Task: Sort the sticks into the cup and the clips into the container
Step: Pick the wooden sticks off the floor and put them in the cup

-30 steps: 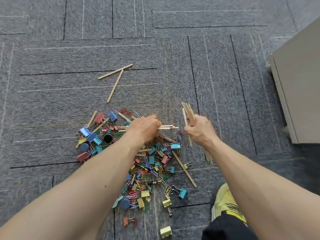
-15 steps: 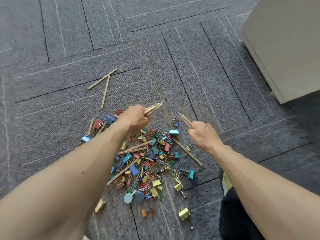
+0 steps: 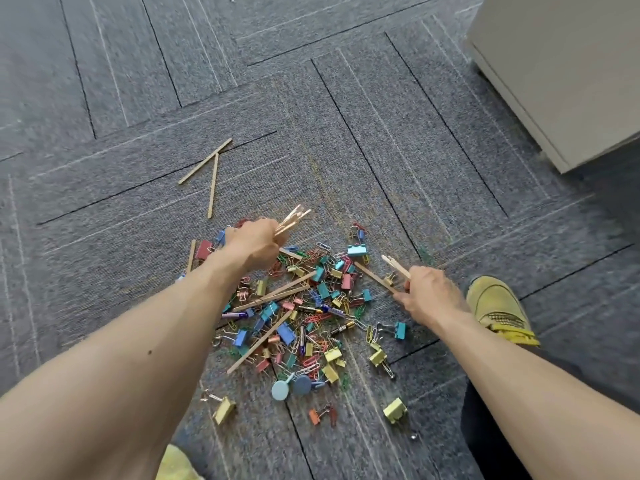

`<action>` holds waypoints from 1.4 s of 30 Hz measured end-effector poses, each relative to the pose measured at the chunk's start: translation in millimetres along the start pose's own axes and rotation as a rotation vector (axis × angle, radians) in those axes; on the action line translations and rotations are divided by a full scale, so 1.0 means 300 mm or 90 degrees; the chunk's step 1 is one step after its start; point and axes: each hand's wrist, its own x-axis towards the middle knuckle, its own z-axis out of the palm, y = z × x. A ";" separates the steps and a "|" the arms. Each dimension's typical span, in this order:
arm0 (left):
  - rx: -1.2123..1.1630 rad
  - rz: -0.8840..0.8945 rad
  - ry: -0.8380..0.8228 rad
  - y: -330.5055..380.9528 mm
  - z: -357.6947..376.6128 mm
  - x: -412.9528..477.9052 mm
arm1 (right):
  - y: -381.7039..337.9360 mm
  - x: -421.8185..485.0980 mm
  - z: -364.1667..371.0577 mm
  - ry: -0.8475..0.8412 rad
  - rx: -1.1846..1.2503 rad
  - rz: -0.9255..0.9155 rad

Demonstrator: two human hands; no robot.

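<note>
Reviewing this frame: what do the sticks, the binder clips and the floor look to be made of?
The sticks in the left hand: flat pale strips with a matte tan face, likely bare wood. The binder clips: coloured bodies with thin wire handles, probably painted metal. The floor: grey carpet tiles, fuzzy woven texture with dark seams.

both forearms bare, stretched forward. left hand (image 3: 254, 244) fisted round a stick bundle (image 3: 292, 218); right hand (image 3: 429, 296) grips sticks (image 3: 394, 263).
</note>
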 end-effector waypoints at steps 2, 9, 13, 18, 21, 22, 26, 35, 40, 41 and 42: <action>0.017 0.008 0.015 -0.006 0.021 0.005 | -0.003 0.001 0.008 0.004 -0.007 0.000; 0.073 0.031 0.055 -0.035 0.067 0.006 | -0.027 0.006 0.030 0.036 -0.064 -0.026; 0.132 0.023 0.093 -0.033 0.081 -0.002 | -0.028 0.005 0.030 0.040 -0.063 -0.037; 0.181 0.006 0.112 -0.019 0.095 -0.007 | -0.042 -0.007 0.015 0.010 -0.039 -0.037; 0.168 0.016 0.104 -0.015 0.083 -0.011 | -0.056 0.000 -0.007 -0.019 0.019 -0.063; 0.153 0.017 0.100 -0.013 0.076 -0.010 | -0.063 0.006 -0.019 -0.025 0.052 -0.074; 0.037 0.033 0.067 0.013 0.030 0.001 | -0.106 0.019 -0.079 -0.041 0.181 -0.120; -0.347 0.034 -0.023 0.106 -0.154 -0.068 | -0.174 -0.004 -0.270 -0.011 0.393 -0.106; -0.376 0.055 -0.028 0.160 -0.276 -0.158 | -0.224 -0.059 -0.371 -0.024 0.496 -0.099; -0.372 0.062 -0.026 0.170 -0.304 -0.176 | -0.235 -0.072 -0.392 -0.025 0.512 -0.105; -0.371 0.068 -0.023 0.178 -0.331 -0.195 | -0.247 -0.084 -0.413 -0.028 0.530 -0.110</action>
